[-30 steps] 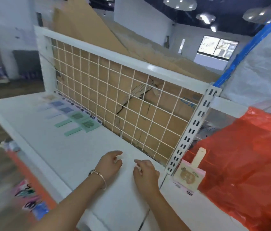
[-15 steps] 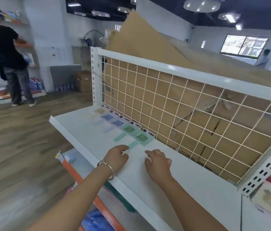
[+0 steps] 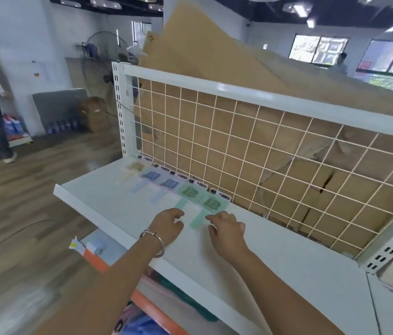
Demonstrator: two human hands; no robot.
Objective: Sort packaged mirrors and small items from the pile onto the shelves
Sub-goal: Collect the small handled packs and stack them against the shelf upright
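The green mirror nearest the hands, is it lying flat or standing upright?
Lying flat: the mirror rests printed face up on the shelf, handle pointing away from the grid.

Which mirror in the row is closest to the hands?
The right-end green mirror: its handle lies between the left hand and right hand. Others sit farther left.

Print on the packaged mirrors [image 3: 211, 202] is too blurred to read.
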